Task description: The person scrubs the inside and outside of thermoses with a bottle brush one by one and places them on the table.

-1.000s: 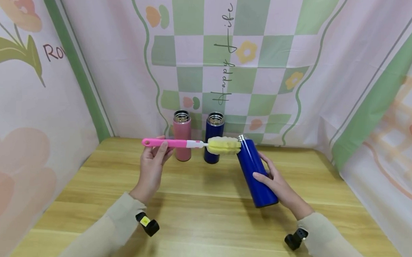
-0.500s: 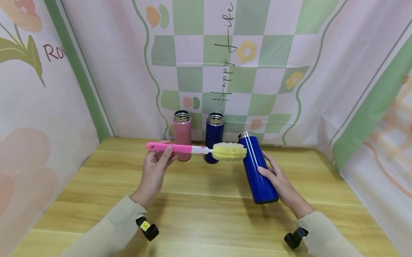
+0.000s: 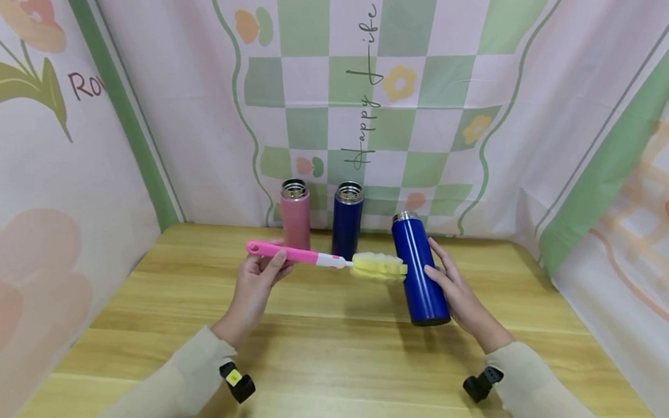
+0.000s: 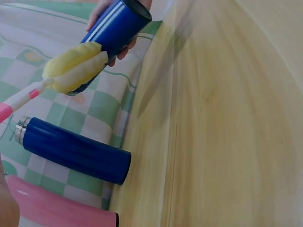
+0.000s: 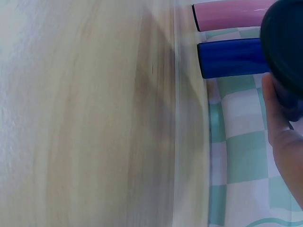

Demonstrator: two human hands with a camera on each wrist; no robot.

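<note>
In the head view my left hand (image 3: 257, 283) pinches the pink handle of a bottle brush (image 3: 289, 253) between thumb and fingers. The brush lies nearly level, and its yellow-and-white sponge head (image 3: 379, 267) points right. My right hand (image 3: 464, 296) grips a blue bottle (image 3: 423, 276), lifted and tilted with its steel mouth up and to the left. The sponge overlaps this bottle's side below the mouth; whether they touch I cannot tell. In the left wrist view the sponge (image 4: 75, 68) also shows in front of the held bottle (image 4: 118, 28).
Behind the brush, a pink bottle (image 3: 295, 217) and a dark blue bottle (image 3: 347, 219) stand upright and uncapped on the wooden table (image 3: 329, 369). A checked cloth (image 3: 372, 87) hangs at the table's back edge.
The brush has come down and slightly right, from near the bottle's mouth to beside its wall, its head now dipping a little. The held bottle has become more upright and shifted slightly right.
</note>
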